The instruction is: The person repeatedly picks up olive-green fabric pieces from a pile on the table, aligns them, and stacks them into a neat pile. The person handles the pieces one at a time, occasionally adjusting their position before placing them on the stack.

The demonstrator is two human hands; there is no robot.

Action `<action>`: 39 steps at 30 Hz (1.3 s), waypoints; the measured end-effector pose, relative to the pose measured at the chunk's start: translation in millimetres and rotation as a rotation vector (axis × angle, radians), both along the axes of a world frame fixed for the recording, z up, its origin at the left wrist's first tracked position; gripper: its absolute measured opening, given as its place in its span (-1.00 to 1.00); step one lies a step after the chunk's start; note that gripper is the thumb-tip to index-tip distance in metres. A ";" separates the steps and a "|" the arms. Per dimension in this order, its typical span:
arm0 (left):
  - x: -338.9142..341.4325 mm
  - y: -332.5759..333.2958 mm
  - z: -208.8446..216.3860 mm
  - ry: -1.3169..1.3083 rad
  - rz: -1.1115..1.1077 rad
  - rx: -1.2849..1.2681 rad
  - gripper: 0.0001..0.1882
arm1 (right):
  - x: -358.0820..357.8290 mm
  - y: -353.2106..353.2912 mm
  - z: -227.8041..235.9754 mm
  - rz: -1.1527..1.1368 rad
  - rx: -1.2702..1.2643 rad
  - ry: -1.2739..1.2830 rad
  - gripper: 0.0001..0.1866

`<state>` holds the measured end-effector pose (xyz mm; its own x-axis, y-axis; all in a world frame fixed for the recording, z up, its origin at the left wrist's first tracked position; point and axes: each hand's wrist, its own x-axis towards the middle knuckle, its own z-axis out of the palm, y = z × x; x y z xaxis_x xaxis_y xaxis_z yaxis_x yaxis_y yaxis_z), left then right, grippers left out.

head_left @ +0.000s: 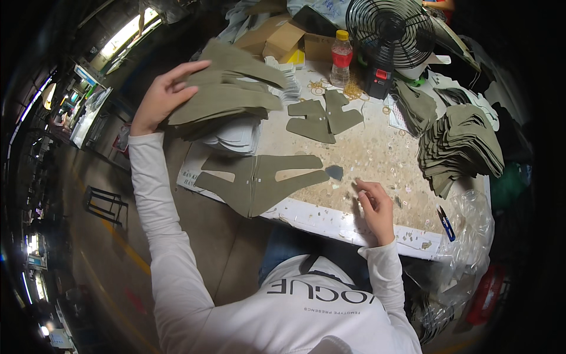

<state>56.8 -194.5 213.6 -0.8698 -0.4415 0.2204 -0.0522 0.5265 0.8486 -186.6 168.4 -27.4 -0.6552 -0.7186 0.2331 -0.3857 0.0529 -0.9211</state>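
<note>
My left hand is at the far left of the table, its thumb and fingers closed on the edge of olive fabric pieces. The upper piece is lifted and slightly blurred; more pieces lie stacked beneath it, over white sheets. My right hand hovers above the table's near part, fingers loosely bent, thumb and forefinger apart, nothing visible between them. A small dark grey piece lies close to it. Two mirrored olive cut pieces lie side by side at the front left. Smaller olive pieces rest farther back.
At the back stand a black fan, a bottle with red label and cardboard boxes. Rubber bands lie nearby. On the right are a stacked olive bundle, blue thread snips and clear plastic. Scraps litter the tabletop.
</note>
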 end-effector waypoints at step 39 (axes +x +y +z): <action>-391.5 69.9 -209.7 0.068 -0.134 0.446 0.03 | -253.4 -194.0 -2.0 -0.389 -0.293 0.209 -0.03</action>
